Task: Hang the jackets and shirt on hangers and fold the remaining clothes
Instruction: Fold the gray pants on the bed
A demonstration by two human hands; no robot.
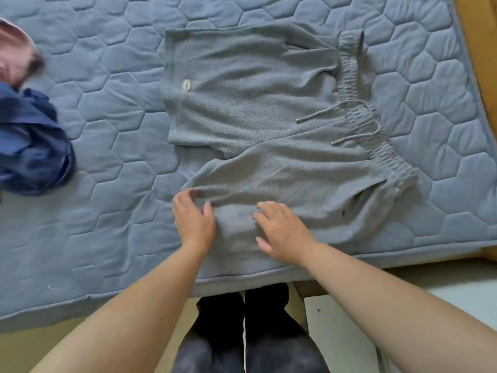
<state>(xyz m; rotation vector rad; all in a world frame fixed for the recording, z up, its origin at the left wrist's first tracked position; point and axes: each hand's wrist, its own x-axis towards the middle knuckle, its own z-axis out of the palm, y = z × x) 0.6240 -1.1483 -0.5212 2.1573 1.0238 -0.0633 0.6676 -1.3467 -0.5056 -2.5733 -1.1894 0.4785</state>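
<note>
Grey-blue drawstring shorts (258,109) lie spread on the quilted blue mattress (113,162), waistband to the right, legs to the left. My left hand (193,219) rests on the hem of the near leg, fingers curled at the fabric's edge. Flat on the same leg, a little to the right, lies my right hand (282,232) with its fingers spread. A crumpled dark blue garment (29,146) sits at the left edge, and a pink garment (16,55) lies above it.
The mattress's near edge runs just below my hands, with my dark-trousered legs (242,332) standing against it. A wooden bed frame (478,49) shows along the right side. A white panel (344,332) stands on the floor at the lower right.
</note>
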